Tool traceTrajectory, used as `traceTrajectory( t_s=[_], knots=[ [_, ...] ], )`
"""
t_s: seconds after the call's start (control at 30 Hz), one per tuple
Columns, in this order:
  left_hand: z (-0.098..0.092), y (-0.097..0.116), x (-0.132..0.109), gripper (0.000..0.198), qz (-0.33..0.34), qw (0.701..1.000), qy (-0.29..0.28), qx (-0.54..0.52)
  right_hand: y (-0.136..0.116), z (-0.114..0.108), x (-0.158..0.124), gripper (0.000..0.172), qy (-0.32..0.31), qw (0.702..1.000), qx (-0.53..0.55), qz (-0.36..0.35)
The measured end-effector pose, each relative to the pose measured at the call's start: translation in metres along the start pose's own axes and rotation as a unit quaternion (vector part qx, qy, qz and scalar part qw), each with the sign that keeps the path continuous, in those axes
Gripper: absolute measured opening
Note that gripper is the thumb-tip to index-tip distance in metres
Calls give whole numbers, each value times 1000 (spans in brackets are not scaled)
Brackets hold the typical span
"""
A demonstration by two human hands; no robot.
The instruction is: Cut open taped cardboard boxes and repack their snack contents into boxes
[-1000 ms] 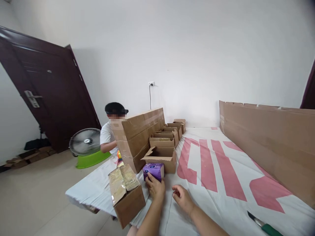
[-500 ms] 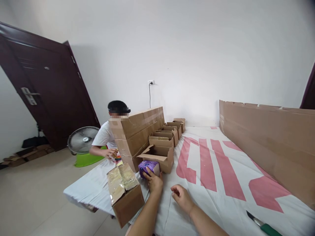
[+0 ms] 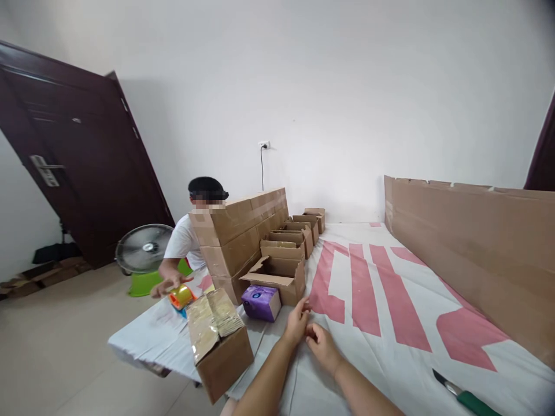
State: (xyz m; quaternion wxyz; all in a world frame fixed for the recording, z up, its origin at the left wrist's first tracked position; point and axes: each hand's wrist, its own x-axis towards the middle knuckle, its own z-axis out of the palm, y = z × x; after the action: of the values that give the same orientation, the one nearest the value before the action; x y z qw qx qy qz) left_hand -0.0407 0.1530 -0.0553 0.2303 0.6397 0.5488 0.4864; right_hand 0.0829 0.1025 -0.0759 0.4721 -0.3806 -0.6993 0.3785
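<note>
The purple box (image 3: 260, 303) looks light, thin card that would dent, so I'd take it across its narrow width; it lies flat on the sheet (image 3: 411, 370) just before the open carton (image 3: 277, 280), long axis roughly across my view, pale end toward my hands. My left hand (image 3: 297, 320), fingers loosely extended, and right hand (image 3: 319, 344), loosely curled, rest near it, empty.

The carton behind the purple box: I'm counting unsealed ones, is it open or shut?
Open: the carton has its top flaps spread outward and its inside shows.
</note>
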Motion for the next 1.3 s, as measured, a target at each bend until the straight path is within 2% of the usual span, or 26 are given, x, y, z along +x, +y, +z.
traceTrajectory(
  t_s=[0.1, 0.23, 0.3, 0.4, 0.47, 0.53, 0.6, 0.67, 0.77, 0.8, 0.83, 0.87, 0.9, 0.93, 0.97, 1.0, 1.07, 1.1, 1.13, 1.2, 1.3],
  knots=[
    [3, -13, 18, 57, -24, 998, 3, -57, -1, -1, -1, 20, -5, 1000, -6, 1],
    [5, -24, 22, 74, -55, 994, 25, -92, -2, -1, -2, 18, -5, 1000, -9, 2],
    [6, -24, 20, 68, -63, 993, 24, -96, -3, -2, -2, 18, -5, 1000, -7, 5],
    [8, -18, 17, 42, -74, 993, 20, -92, -4, -3, -1, 18, -10, 1000, -1, 9],
    [9, -10, 12, 34, -83, 993, 18, -86, -5, -4, -1, 16, -15, 1000, 4, 10],
    [6, 0, 0, 32, -91, 993, 16, -78, -6, -5, -2, 13, -23, 1000, 9, 11],
    [-2, 14, -23, 32, -86, 994, 12, -66, -6, -5, -2, 12, -32, 999, 15, 10],
    [-19, 31, -58, 36, -60, 997, -2, -52, -7, -5, -3, 14, -42, 999, 20, 8],
    [-62, 52, -123, 38, 31, 998, -55, -19, -7, -6, -4, 16, -44, 999, 19, 8],
    [-80, 55, -143, 39, 126, 984, -110, 54, -8, -6, -4, 15, -43, 999, 16, 10],
    [-99, 57, -159, 40, 221, 957, -141, 122, -8, -6, -5, 15, -40, 999, 14, 11],
    [-119, 56, -172, 41, 300, 928, -134, 175, -8, -6, -5, 14, -39, 999, 12, 13],
    [-140, 54, -179, 42, 350, 909, -89, 210, -8, -6, -5, 14, -38, 999, 10, 14],
    [-161, 50, -180, 40, 372, 900, 5, 226, -9, -6, -5, 14, -38, 999, 9, 16],
    [-182, 46, -175, 35, 363, 895, 115, 234, -9, -6, -5, 14, -38, 999, 8, 17],
    [-202, 42, -165, 28, 320, 896, 207, 227, -9, -5, -5, 14, -38, 999, 7, 18],
    [-240, 33, -131, 23, 127, 910, 362, 156, -10, -5, -6, 13, -38, 999, 7, 19],
    [-256, 29, -111, 28, 22, 905, 415, 95, -11, -5, -6, 13, -37, 999, 6, 19],
    [-269, 24, -92, 36, -22, 899, 432, 74, -11, -5, -6, 13, -36, 999, 6, 20],
    [-285, 14, -58, 45, -82, 899, 428, 38, -13, -4, -6, 13, -31, 999, 7, 21],
    [-280, 2, -33, 53, -134, 913, 385, -17, -15, -5, -6, 12, -21, 999, 10, 24]
  ],
)
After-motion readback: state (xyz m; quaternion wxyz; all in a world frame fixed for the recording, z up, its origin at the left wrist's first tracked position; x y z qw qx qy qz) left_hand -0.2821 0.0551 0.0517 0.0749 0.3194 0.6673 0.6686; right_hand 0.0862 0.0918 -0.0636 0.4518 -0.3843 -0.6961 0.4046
